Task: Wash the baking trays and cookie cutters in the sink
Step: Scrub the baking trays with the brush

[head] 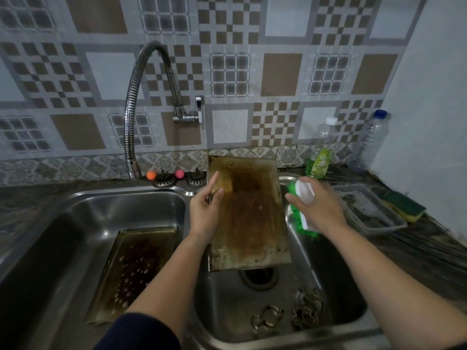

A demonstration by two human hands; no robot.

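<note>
Over the sink (227,299), left hand (204,213) steadies tray (250,223) — right hand (318,205) grips brush (300,218).

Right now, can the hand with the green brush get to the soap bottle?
Probably yes. The right hand grips the green brush just in front of the green soap bottle, with nothing between them. But the brush fills that hand, so it would likely have to put it down first.

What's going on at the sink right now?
A person is washing up. The left hand props a stained baking tray up in the right basin, while the right hand holds a green brush beside it. Another tray lies in the left basin, and cookie cutters wait near the drain.
</note>
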